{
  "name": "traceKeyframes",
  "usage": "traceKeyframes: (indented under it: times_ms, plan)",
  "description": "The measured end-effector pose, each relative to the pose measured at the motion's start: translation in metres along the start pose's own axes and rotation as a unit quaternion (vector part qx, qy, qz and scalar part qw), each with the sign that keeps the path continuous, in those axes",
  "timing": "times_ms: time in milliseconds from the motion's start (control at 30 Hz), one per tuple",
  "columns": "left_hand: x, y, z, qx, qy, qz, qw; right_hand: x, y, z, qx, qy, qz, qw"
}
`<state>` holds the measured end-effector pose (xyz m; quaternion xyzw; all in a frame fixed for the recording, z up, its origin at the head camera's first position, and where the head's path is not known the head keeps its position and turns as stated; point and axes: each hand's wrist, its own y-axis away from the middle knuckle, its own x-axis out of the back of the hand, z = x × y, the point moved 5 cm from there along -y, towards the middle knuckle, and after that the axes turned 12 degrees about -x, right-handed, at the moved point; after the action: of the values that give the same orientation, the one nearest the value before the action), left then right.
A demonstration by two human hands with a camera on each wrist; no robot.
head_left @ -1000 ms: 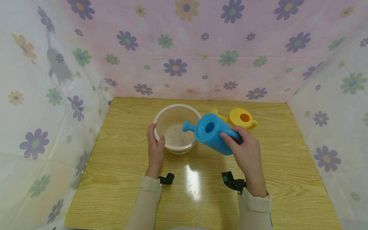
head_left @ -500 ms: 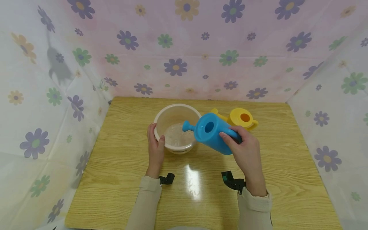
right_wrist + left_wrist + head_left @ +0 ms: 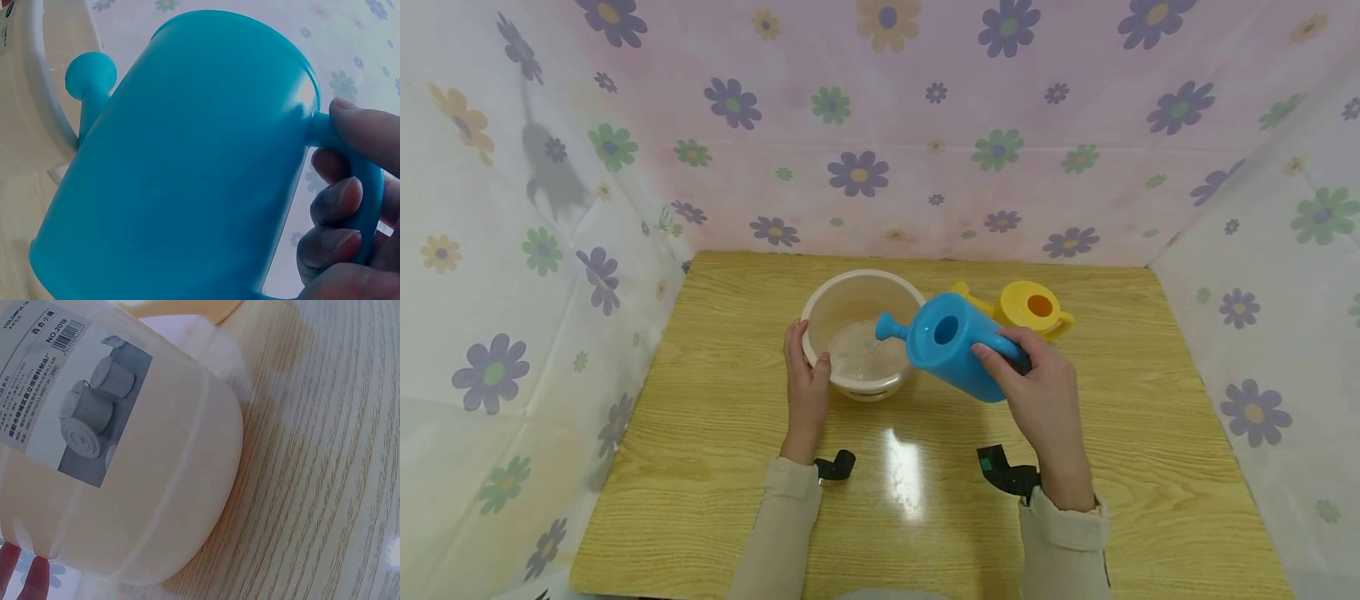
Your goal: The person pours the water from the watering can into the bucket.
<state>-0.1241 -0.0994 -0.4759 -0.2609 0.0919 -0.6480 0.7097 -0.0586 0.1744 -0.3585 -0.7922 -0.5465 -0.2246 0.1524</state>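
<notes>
My right hand [image 3: 1043,392] grips the handle of a blue watering can [image 3: 955,350], fingers curled round it and thumb on top. The can is held tilted to the left, its spout and rose [image 3: 92,75] over the rim of a cream plastic bucket [image 3: 865,387]. Inside the bucket lies clear, rippled water [image 3: 861,350]; no stream from the rose can be made out. My left hand [image 3: 806,392] holds the bucket's left side, thumb and fingers at the rim. A printed label [image 3: 75,387] shows on the bucket's wall in the left wrist view.
A yellow watering can [image 3: 1022,307] stands behind the blue one, partly hidden by it. The wood-grain table [image 3: 700,467] is walled at the back and both sides by flowered sheets [image 3: 887,108]. Black camera mounts [image 3: 1009,475] sit on both wrists.
Both hands, the bucket and the blue watering can stay nearly where they were. The water's ripples differ slightly, and the whole view shifts a little.
</notes>
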Motion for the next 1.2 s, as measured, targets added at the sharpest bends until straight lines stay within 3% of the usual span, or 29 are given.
traceKeyframes:
  times_ms: [267, 800, 933, 1200]
  plan:
    - [-0.003, 0.004, -0.027, 0.004, -0.004, 0.000, 1.0000, -0.001, -0.001, -0.001, 0.008, 0.003, 0.005, 1.000]
    - [-0.003, 0.005, -0.030, 0.013, -0.004, 0.001, 0.9999, -0.002, -0.002, -0.002, 0.008, 0.021, 0.005, 1.000]
    - [-0.002, 0.004, -0.025, 0.008, -0.002, 0.001, 1.0000, -0.002, -0.002, -0.003, 0.010, 0.024, 0.005, 1.000]
    - [0.000, 0.000, 0.007, 0.001, 0.007, 0.005, 1.0000, -0.002, -0.002, -0.005, 0.017, 0.024, 0.004, 1.000]
